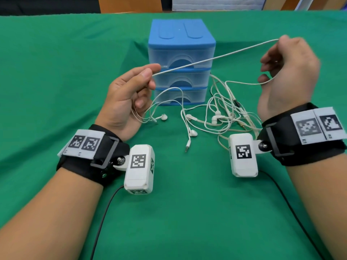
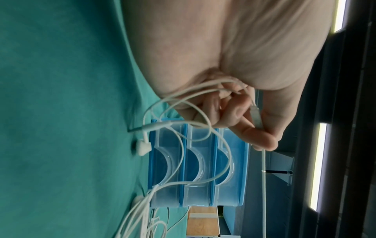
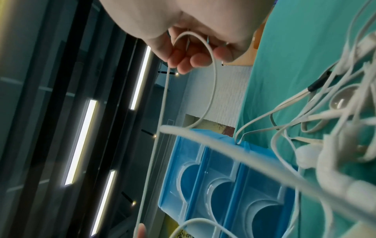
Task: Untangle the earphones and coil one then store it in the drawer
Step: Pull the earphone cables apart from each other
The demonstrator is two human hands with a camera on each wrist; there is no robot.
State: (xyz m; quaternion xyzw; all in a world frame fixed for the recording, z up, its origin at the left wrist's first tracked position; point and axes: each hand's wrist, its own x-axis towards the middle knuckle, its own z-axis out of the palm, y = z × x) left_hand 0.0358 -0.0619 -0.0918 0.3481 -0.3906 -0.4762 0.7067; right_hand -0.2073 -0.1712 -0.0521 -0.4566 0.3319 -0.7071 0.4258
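A white earphone cord [image 1: 212, 59] runs taut between my two raised hands. My left hand [image 1: 131, 91] pinches it between thumb and forefinger, with slack loops held in the curled fingers [image 2: 234, 112]. My right hand [image 1: 287, 72] pinches the cord's far end up high [image 3: 179, 61], and a loop hangs from its fingers. A tangle of white earphones [image 1: 225, 113] lies on the green cloth in front of the blue three-drawer box [image 1: 181, 61]. Loose earbuds [image 1: 163, 117] and a jack plug [image 1: 187, 145] lie nearby. All drawers look closed.
The green cloth [image 1: 56, 72] covers the whole table. Black cables [image 1: 105, 212] from the wrist cameras trail toward the near edge. Wooden furniture and a white wall stand beyond the far table edge.
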